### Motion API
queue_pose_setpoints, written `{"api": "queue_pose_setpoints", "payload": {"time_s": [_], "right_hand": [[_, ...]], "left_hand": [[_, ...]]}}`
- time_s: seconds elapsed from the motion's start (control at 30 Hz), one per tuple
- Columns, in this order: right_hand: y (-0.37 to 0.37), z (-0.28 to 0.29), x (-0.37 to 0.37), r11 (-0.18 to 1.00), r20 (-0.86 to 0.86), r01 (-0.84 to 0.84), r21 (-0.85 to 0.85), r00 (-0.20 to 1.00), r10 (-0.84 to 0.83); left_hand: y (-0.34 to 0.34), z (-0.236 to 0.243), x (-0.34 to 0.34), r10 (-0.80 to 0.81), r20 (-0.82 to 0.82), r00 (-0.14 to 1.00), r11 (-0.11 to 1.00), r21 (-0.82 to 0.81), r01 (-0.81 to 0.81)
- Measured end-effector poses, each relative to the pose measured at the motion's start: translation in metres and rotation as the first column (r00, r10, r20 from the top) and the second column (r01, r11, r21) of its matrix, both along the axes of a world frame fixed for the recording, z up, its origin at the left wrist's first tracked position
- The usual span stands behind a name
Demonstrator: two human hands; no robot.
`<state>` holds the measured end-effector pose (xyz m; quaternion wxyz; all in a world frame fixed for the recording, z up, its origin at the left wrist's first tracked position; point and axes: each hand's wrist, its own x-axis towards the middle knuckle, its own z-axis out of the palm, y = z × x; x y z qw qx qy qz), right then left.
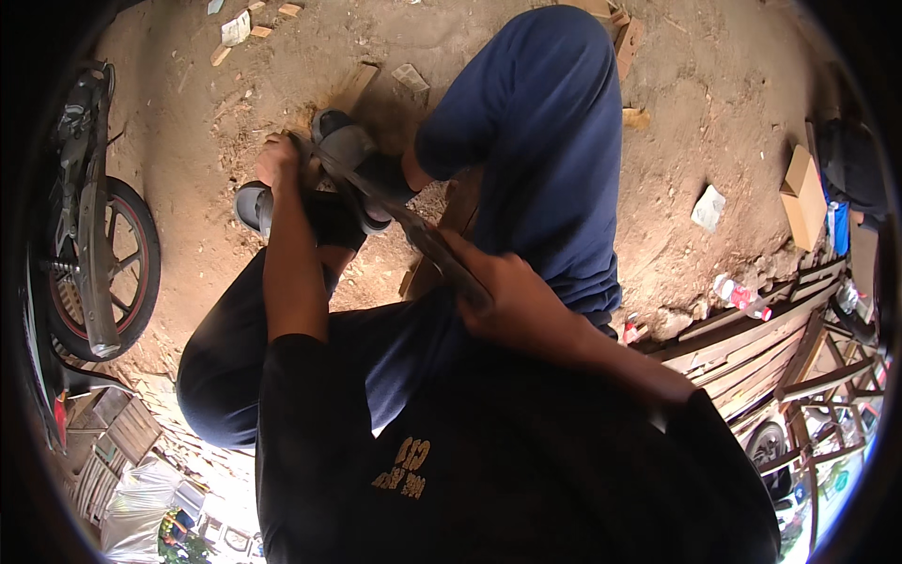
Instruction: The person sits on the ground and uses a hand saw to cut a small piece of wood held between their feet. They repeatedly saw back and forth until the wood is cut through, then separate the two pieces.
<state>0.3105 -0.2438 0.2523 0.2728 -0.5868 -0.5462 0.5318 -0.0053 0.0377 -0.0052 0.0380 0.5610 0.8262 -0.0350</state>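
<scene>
My right hand is wrapped round the near end of a long, dark, narrow tool, which may be a blade with a handle. From that grip the tool slants away to the upper left, over my feet. Close to its far end, my left hand is closed with its fingers curled; what it grips is hidden in shadow. My two feet wear dark socks and grey-black slide sandals, and they flank the tool's far part. Pieces of wood lie in shade beneath my bent legs.
A motorcycle wheel stands at the left. Wood scraps and paper litter the dirt ground. Stacked planks, a plastic bottle and a cardboard box are at the right. Someone in dark clothing is at the right rim.
</scene>
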Motion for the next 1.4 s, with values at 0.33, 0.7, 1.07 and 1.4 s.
{"api": "queue_pose_setpoints", "payload": {"time_s": [0.33, 0.7, 1.07, 1.4], "right_hand": [[-0.003, -0.005, -0.003, 0.996, -0.052, 0.038, -0.077, 0.998, -0.042], [0.005, -0.003, -0.007, 0.996, -0.022, -0.016, -0.084, 1.000, 0.014], [-0.022, 0.004, 0.006, 0.988, -0.097, 0.143, 0.053, 0.986, -0.137], [-0.013, 0.002, 0.005, 0.998, -0.085, 0.037, -0.044, 0.995, -0.041]], "left_hand": [[-0.002, 0.004, 0.009, 0.019, 0.025, 0.999, 1.000, -0.011, -0.019], [-0.003, 0.004, 0.002, 0.000, -0.042, 0.999, 1.000, 0.020, 0.000], [0.008, -0.005, 0.001, -0.019, -0.033, 0.999, 1.000, 0.006, 0.020], [-0.006, 0.012, 0.014, 0.012, 0.035, 0.999, 0.999, 0.037, -0.013]]}}
